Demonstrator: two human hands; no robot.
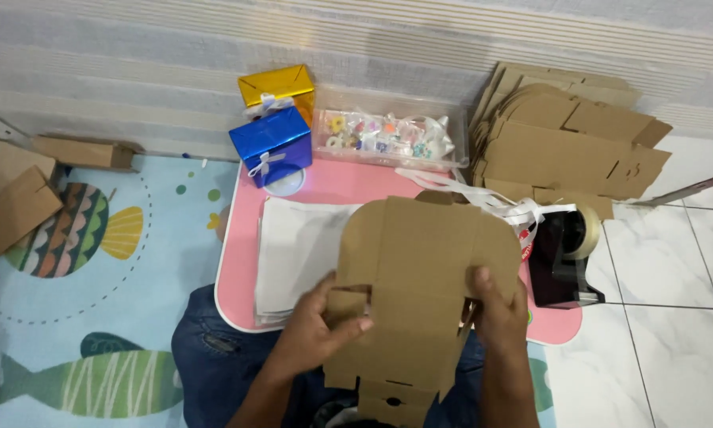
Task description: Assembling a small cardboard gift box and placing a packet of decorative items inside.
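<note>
Flat cardboard box blank [420, 269] held above counter's [241, 238] near edge. Left hand [317, 333] fingers pinch left side flap; right hand [495, 313] fingers clamp right edge. Likely light, stiff between creases, bends at folds; best gripped at side edges. Tape dispenser [563, 254] at right edge.

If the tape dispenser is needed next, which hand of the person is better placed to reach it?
The right hand, I think. It holds the right edge of the flat cardboard box blank, and the black tape dispenser stands just beside it on the pink table. The left hand grips the opposite side.
</note>
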